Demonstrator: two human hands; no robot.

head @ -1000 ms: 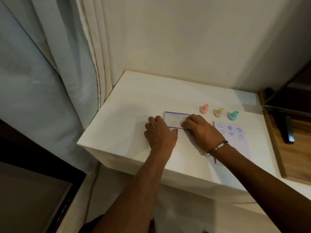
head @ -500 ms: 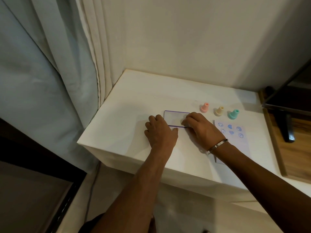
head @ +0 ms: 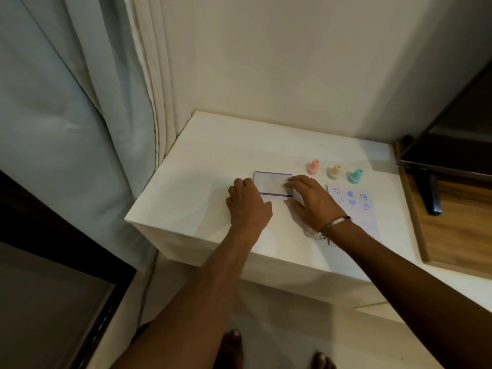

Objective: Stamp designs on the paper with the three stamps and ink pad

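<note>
A flat ink pad (head: 271, 182) with a purple rim and pale lid lies on the white table (head: 202, 166). My left hand (head: 247, 206) rests curled against its left edge. My right hand (head: 310, 199) grips its right edge with thumb and fingers. Behind stand three small stamps in a row: pink (head: 313, 167), cream (head: 335, 171), teal (head: 355, 176). The paper (head: 354, 209), with several blue prints on it, lies right of my right hand, partly under my wrist.
Pale curtains (head: 80, 102) hang at the table's left edge. A dark screen (head: 452, 139) on a black foot stands on a wooden tray (head: 458, 235) at the right. The wall runs close behind the table. My bare feet show on the floor below.
My right hand's fingers have shifted along the ink pad's right edge and spread a little. The left hand stays at the left edge. The camera has tilted slightly.
</note>
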